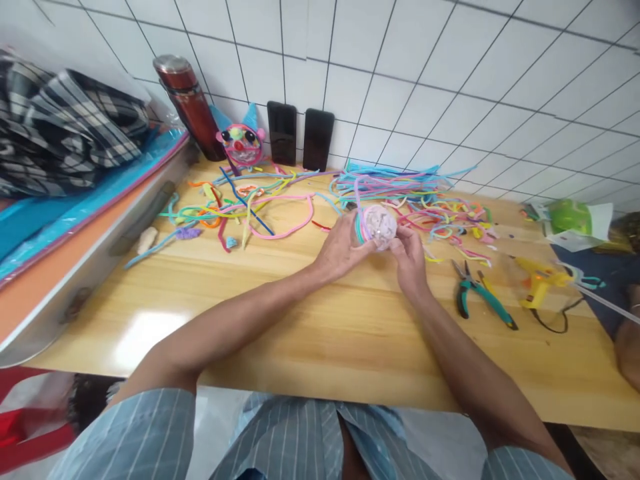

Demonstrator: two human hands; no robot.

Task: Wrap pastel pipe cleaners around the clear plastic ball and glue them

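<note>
Left hand (339, 253) curled part-way, fingers behind and thumb in front, gripping the side of a clear plastic vessel (382, 227). Right hand (411, 257) half closed, thumb and fingertips pinching the vessel's lower right edge. Vessel held up over the middle of the table (320, 333), round ridged end toward camera; can't tell if anything is inside. Fuzzy pink and teal stems wrapped around its left side, one lilac strand (357, 193) sticking up.

Just behind: thick bundle of straight fuzzy stems (395, 183), mostly blue, some lilac. Right of the vessel, a tangle of short bent pieces (450, 223), mixed colours. Left, more loose stems: pink loop (286, 235), dark blue straight one (245, 200), tight purple coil (188, 233).

Right of right hand: pliers (485, 297), teal and black grips, metal jaws slightly apart. Beyond, yellow plastic glue gun (543, 280) with black cord. Green rounded object (570, 218) further back, blurred.

Back edge: two dark flat phones (283, 133) leaning on the white tiled wall (425, 60); beside them a pink-rimmed figure (243, 143) with blue pointed ears. Red metallic flask (187, 107), silver cap on, contents hidden. Far left, a grey-sided case (125, 243), crinkly blue plastic packaging (95, 207) and black-white plaid cloth (75, 127) on top.
</note>
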